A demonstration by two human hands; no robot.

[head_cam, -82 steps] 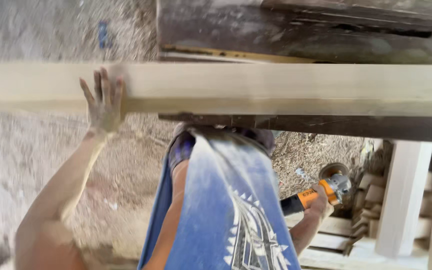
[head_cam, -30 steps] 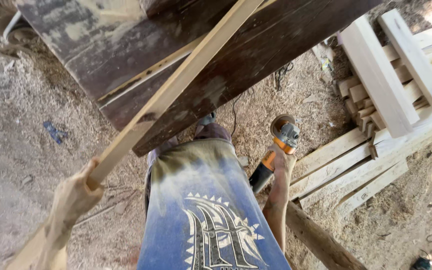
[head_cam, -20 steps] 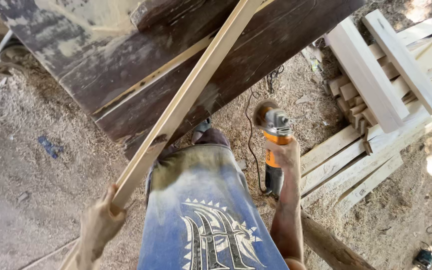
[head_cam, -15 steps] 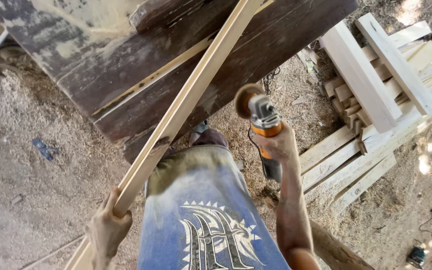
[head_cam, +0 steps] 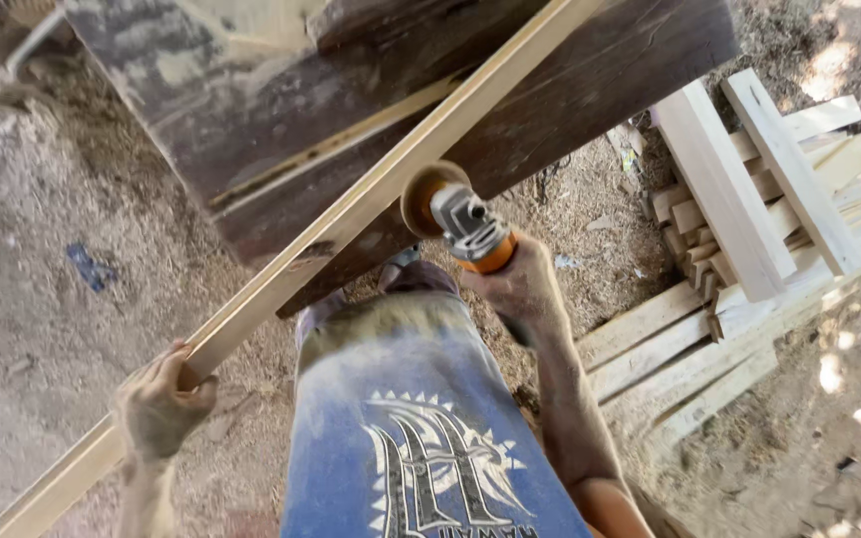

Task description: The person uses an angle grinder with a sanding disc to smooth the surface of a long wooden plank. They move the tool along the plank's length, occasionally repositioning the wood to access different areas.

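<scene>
- left hand (head_cam: 161, 403) wraps shut around long pale wooden strip (head_cam: 381, 194), gripping it near its lower end, fingers curled over top edge
- strip runs diagonally from bottom left corner up to top right, lying across dark worn wooden desk (head_cam: 251, 130)
- right hand (head_cam: 522, 291) clenched around orange-and-grey handheld angle grinder (head_cam: 460, 224), held by its orange body
- grinder's round tan sanding disc (head_cam: 423, 196) sits just beside strip's lower edge, near middle of its length; cannot tell if touching
- desk top dark, scuffed, dusted with pale patches; a thin light slat lies on it roughly parallel to strip
- person's blue dusty shirt with white print (head_cam: 421, 428) fills bottom centre
- sawdust-covered ground (head_cam: 42, 199) all around, small blue scrap (head_cam: 90, 267) lying on it at left
- stack of pale wooden planks (head_cam: 749, 239) at right, well apart from both hands, two thicker boards laid across the top
</scene>
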